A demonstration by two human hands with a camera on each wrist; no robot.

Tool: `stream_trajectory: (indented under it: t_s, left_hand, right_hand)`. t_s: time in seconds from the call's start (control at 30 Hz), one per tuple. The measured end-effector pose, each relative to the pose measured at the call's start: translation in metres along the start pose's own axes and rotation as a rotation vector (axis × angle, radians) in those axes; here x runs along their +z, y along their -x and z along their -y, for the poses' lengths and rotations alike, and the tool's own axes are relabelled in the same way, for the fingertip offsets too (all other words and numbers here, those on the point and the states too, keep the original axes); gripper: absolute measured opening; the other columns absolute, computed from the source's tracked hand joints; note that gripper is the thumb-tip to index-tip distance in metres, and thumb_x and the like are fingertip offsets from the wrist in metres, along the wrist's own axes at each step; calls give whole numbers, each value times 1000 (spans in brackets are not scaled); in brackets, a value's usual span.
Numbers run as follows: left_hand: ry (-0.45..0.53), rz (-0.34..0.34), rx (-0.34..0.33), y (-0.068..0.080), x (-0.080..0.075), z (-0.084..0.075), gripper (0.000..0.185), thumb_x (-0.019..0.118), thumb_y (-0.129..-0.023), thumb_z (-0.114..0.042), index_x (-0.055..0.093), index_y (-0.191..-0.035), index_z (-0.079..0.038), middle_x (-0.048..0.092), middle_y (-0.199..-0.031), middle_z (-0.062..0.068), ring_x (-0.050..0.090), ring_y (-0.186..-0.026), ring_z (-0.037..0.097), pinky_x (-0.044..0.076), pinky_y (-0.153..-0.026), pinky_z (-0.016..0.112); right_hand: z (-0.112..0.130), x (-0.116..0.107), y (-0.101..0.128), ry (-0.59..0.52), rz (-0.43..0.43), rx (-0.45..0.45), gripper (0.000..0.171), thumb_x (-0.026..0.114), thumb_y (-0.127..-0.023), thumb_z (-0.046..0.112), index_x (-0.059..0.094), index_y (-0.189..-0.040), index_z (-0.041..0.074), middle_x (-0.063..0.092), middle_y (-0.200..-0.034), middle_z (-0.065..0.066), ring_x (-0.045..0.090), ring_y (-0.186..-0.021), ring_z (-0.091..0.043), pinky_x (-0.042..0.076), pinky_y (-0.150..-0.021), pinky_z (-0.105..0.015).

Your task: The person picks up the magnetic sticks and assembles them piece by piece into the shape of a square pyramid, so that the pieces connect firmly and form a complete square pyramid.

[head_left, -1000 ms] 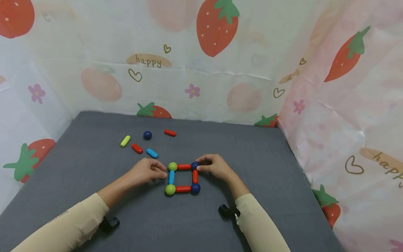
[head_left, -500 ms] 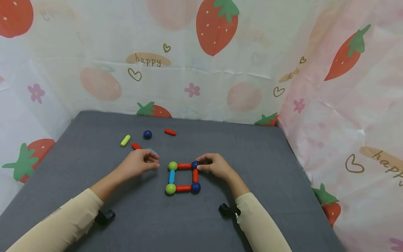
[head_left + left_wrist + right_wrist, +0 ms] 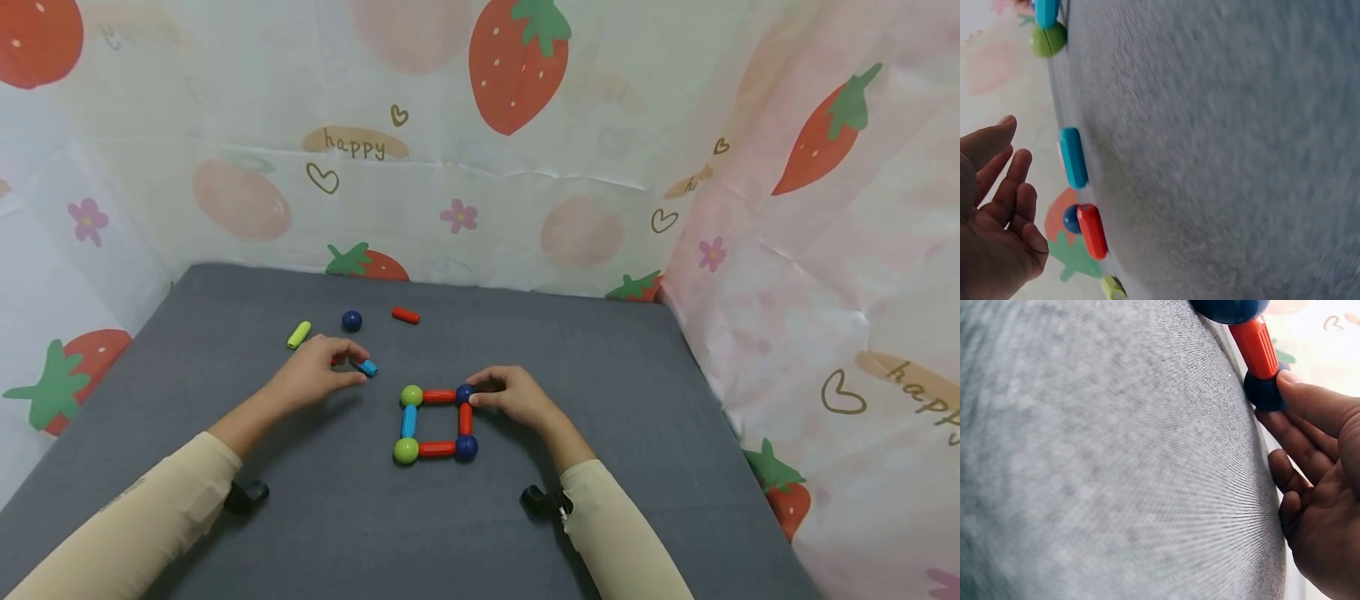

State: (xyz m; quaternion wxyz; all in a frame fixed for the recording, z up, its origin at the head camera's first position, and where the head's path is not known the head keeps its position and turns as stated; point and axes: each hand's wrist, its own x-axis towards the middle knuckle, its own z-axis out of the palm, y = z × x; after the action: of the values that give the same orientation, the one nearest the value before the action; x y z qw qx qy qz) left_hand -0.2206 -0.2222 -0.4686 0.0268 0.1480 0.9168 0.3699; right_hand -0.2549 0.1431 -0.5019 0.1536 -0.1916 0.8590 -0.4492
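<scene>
My left hand (image 3: 313,368) is held with thumb and fingers parted around a loose light-blue magnetic rod (image 3: 367,367). In the left wrist view that blue rod (image 3: 1074,158) lies on the cloth, apart from the fingertips. My right hand (image 3: 521,402) pinches the dark blue ball (image 3: 463,392) at the far right corner of a flat square. Red rods (image 3: 437,449) form three sides of this square and a blue rod (image 3: 408,422) the left one. Green balls (image 3: 406,451) sit at its left corners, and a second dark blue ball (image 3: 467,448) at the near right.
Behind the left hand lie a yellow-green rod (image 3: 298,335), a loose dark blue ball (image 3: 352,321) and a red rod (image 3: 406,316). Another red rod (image 3: 1092,231) is mostly covered by the left hand in the head view. A grey cloth (image 3: 600,358) covers the table.
My left hand has left the side of the square, moving left and away from me to the loose blue rod, its fingers spreading. My right hand keeps its pinch on the dark blue ball.
</scene>
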Motion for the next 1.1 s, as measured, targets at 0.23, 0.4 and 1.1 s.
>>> stream_trajectory:
  t_s: [0.23,0.4,1.1]
  left_hand:
    - [-102,-11,4,-9,-3,12,33,79,-92,-17,73,-123,-9,68,-106,9,50,-98,29,41,-80,40]
    - [-157,-8,26,-19,-4,19,37,81,-90,-16,73,-125,-9,69,-119,10,50,-99,28,44,-81,39]
    - [-287,117,68,-44,0,31,29,82,-88,-18,77,-117,-19,68,-129,6,49,-108,28,34,-85,46]
  right_hand:
    - [-1,0,-1,4,-1,2,28,81,-91,27,77,-117,19,73,-106,1,60,-90,-17,49,-76,-31]
    - [0,-1,0,3,-2,6,29,81,-90,26,77,-117,18,73,-107,0,61,-90,-17,49,-76,-31]
    - [2,0,1,-33,10,9,27,81,-90,25,77,-116,21,73,-108,2,60,-90,-19,49,-76,-32]
